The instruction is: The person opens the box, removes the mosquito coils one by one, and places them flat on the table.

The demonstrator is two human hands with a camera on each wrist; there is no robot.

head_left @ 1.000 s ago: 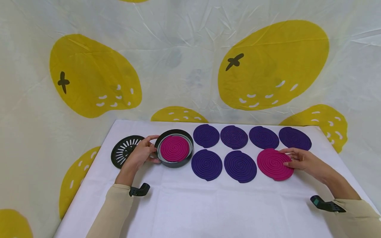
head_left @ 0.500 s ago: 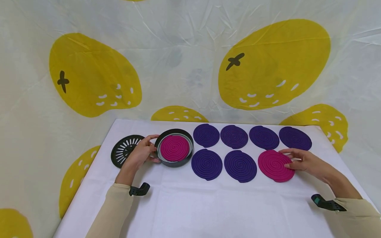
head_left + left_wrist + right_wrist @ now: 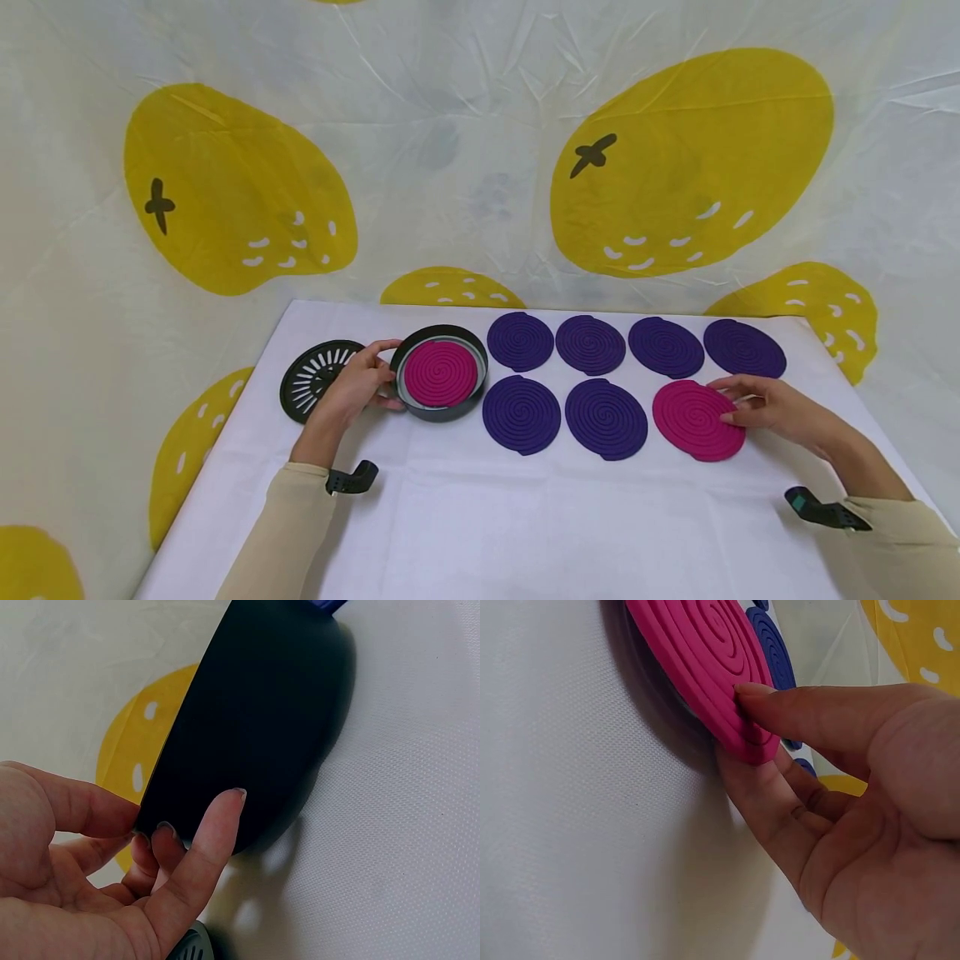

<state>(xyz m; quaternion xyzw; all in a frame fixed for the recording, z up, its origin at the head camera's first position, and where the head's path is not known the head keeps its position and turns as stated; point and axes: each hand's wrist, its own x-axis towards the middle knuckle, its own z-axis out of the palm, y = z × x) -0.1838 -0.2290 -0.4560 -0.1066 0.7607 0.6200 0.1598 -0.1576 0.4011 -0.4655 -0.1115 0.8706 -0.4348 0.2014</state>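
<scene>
My right hand (image 3: pixel 780 412) pinches the right edge of a pink spiral coaster (image 3: pixel 697 421), thumb on top and fingers underneath. In the right wrist view the coaster (image 3: pixel 712 667) is tilted and raised off the cloth, with a shadow below it. At the left, my left hand (image 3: pixel 356 385) holds the wall of a round black container (image 3: pixel 483 379), its fingers spread along rim and side. Inside that container lies another pink spiral coaster (image 3: pixel 440 374). The left wrist view shows only the dark outer wall (image 3: pixel 247 720) between the fingers, so the inside is hidden there.
Several purple spiral coasters lie in two rows, among them a near one (image 3: pixel 521 415) and a far right one (image 3: pixel 744 348). A black slotted lid (image 3: pixel 307 379) lies partly behind my left hand. White cloth (image 3: pixel 540 533) covers the table; a fruit-print curtain (image 3: pixel 450 167) hangs behind.
My right hand has shifted slightly right and toward me with the pink coaster, away from the purple one beside it. The left hand and container have stayed put.
</scene>
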